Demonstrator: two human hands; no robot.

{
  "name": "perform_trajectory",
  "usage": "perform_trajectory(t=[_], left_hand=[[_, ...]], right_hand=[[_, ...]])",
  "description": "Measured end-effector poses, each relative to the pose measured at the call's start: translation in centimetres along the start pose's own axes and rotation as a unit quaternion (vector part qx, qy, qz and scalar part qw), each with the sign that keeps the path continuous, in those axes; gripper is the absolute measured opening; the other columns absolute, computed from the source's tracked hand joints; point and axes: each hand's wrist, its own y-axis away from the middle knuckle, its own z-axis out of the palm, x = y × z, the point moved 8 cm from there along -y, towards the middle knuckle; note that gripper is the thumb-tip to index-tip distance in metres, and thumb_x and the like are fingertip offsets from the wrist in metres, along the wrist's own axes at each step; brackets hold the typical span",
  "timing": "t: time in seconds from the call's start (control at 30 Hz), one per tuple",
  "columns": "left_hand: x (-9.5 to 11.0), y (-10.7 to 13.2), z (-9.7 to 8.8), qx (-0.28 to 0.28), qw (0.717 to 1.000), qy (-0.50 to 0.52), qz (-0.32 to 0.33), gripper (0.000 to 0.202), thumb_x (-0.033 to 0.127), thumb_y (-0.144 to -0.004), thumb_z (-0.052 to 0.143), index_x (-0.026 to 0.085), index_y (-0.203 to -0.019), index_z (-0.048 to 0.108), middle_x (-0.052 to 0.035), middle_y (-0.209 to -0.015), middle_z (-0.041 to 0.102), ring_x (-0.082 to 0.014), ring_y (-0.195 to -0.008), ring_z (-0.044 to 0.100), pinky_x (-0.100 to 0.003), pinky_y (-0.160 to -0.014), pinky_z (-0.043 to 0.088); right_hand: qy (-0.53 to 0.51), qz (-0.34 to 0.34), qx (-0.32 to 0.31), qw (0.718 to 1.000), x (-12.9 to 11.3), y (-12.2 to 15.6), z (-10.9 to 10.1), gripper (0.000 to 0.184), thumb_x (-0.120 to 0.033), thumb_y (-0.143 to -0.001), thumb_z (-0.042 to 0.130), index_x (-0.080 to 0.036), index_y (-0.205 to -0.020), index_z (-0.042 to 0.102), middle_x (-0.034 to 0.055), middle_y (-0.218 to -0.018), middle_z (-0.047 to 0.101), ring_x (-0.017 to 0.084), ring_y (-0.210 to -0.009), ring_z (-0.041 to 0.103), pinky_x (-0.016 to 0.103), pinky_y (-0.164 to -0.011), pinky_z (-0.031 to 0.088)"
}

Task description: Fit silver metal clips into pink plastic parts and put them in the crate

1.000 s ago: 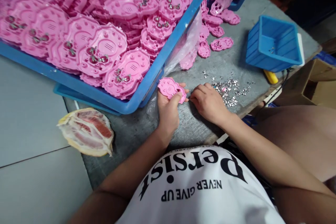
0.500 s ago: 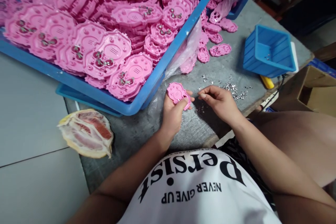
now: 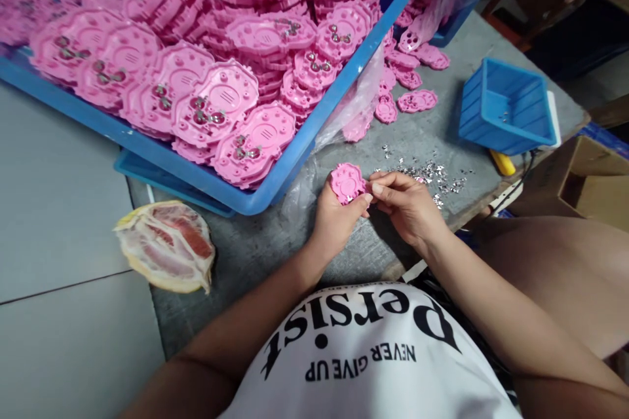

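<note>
A small pink plastic casing [image 3: 346, 181] with a scalloped edge is gripped in my left hand [image 3: 335, 216], the thumb pressed over its lower right part. My right hand [image 3: 407, 203] is closed in a pinch at the casing's right edge. Whatever lies between those fingertips is hidden or too small to make out. Beyond my right hand, a scatter of small shiny metal pieces [image 3: 439, 177] lies on the grey table [image 3: 236, 255].
A large blue crate [image 3: 250, 201] at upper left holds many pink casings [image 3: 216, 101] with metal pieces fitted. Loose pink casings [image 3: 417, 100] lie beside it. A small blue bin [image 3: 506, 131] stands at right. An opened pomelo [image 3: 167, 245] sits at left; a cardboard box [image 3: 584, 177] is lower right.
My right hand has moved left and now meets the casing, where there was a gap before. The casing has turned and tilted in my left hand. The whole view has shifted slightly.
</note>
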Motion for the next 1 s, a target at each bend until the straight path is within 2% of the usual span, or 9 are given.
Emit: perform_trajectory(t=[0.17,0.37,0.43,0.5,0.57,0.67,0.8,0.9,1.0], left_hand=[[0.2,-0.1,0.0,0.0,1.0,0.016,-0.002,0.041,0.024,-0.066,0.084,0.019,-0.1,0.062,0.0021,-0.081,0.067,-0.0104,-0.062,0.059,-0.021,-0.048,0.05],[0.3,-0.1,0.1,-0.006,1.0,0.023,-0.01,0.042,0.024,-0.064,0.084,0.019,-0.1,0.062,0.0021,-0.08,0.066,-0.0104,-0.061,0.058,-0.021,-0.046,0.049],[0.4,-0.1,-0.1,0.007,1.0,0.012,-0.006,0.039,0.02,-0.065,0.081,0.019,-0.098,0.061,0.0023,-0.079,0.065,-0.0105,-0.061,0.057,-0.02,-0.045,0.048],[0.6,0.0,-0.2,0.021,1.0,0.005,-0.004,0.038,0.017,-0.065,0.079,0.02,-0.099,0.061,0.0023,-0.079,0.065,-0.0108,-0.061,0.058,-0.019,-0.044,0.047],[0.7,0.1,-0.4,0.032,0.999,0.002,-0.002,0.039,0.016,-0.066,0.077,0.02,-0.102,0.062,0.002,-0.08,0.066,-0.0108,-0.061,0.058,-0.019,-0.044,0.046],[0.7,0.0,-0.6,0.038,0.999,-0.011,0.008,0.039,0.015,-0.067,0.075,0.02,-0.104,0.064,0.002,-0.081,0.067,-0.0099,-0.059,0.057,-0.019,-0.044,0.045],[0.6,-0.2,-0.9,0.042,0.998,-0.05,0.021,0.036,0.016,-0.066,0.074,0.02,-0.101,0.066,0.002,-0.08,0.068,-0.0106,-0.06,0.057,-0.019,-0.045,0.045],[0.6,-0.4,-1.1,0.051,0.996,-0.064,0.036,0.039,0.013,-0.066,0.074,0.02,-0.104,0.067,0.0006,-0.084,0.07,-0.0129,-0.069,0.063,-0.02,-0.053,0.049],[0.5,-0.5,-1.1,0.051,0.995,-0.078,0.046,0.041,0.011,-0.065,0.074,0.021,-0.104,0.068,-0.0014,-0.089,0.072,-0.016,-0.08,0.067,-0.024,-0.063,0.054]], right_hand=[[-0.008,-0.015,-0.019,1.0,0.0,0.3,0.6,0.031,-0.037,-0.049,0.099,-0.022,-0.062,0.075,0.001,-0.087,0.069,0.008,-0.059,0.053,0.022,-0.046,0.03],[0.001,-0.018,-0.011,1.0,0.1,0.6,0.5,0.025,-0.035,-0.052,0.097,-0.023,-0.063,0.078,0.002,-0.087,0.07,0.008,-0.058,0.049,0.024,-0.046,0.028],[0.012,-0.032,-0.006,0.999,0.2,0.6,0.3,0.023,-0.036,-0.055,0.096,-0.024,-0.064,0.078,0.0021,-0.09,0.07,0.009,-0.06,0.051,0.025,-0.048,0.031],[0.05,-0.078,0.0,0.996,-0.1,0.7,0.2,0.018,-0.036,-0.061,0.093,-0.026,-0.067,0.079,0.0028,-0.092,0.07,0.013,-0.07,0.058,0.027,-0.055,0.042],[0.13,-0.158,0.007,0.979,-1.1,0.9,0.1,0.012,-0.035,-0.068,0.089,-0.027,-0.073,0.081,0.0042,-0.094,0.07,0.02,-0.088,0.064,0.035,-0.072,0.053],[0.263,-0.264,0.009,0.928,-2.4,1.6,0.6,0.004,-0.032,-0.079,0.081,-0.028,-0.08,0.082,0.0065,-0.098,0.07,0.024,-0.104,0.064,0.042,-0.086,0.054],[0.33,-0.316,0.007,0.89,-3.3,1.9,0.8,0.002,-0.028,-0.082,0.078,-0.026,-0.082,0.078,0.0063,-0.101,0.07,0.024,-0.099,0.065,0.039,-0.077,0.053],[0.362,-0.335,-0.013,0.87,-3.8,2.1,1.1,0.005,-0.027,-0.084,0.075,-0.024,-0.08,0.074,0.0065,-0.101,0.069,0.022,-0.091,0.065,0.035,-0.068,0.05],[0.429,-0.356,-0.047,0.829,-4.3,2.5,1.9,0.008,-0.027,-0.09,0.069,-0.023,-0.083,0.07,0.0084,-0.107,0.067,0.021,-0.087,0.063,0.035,-0.067,0.05]])
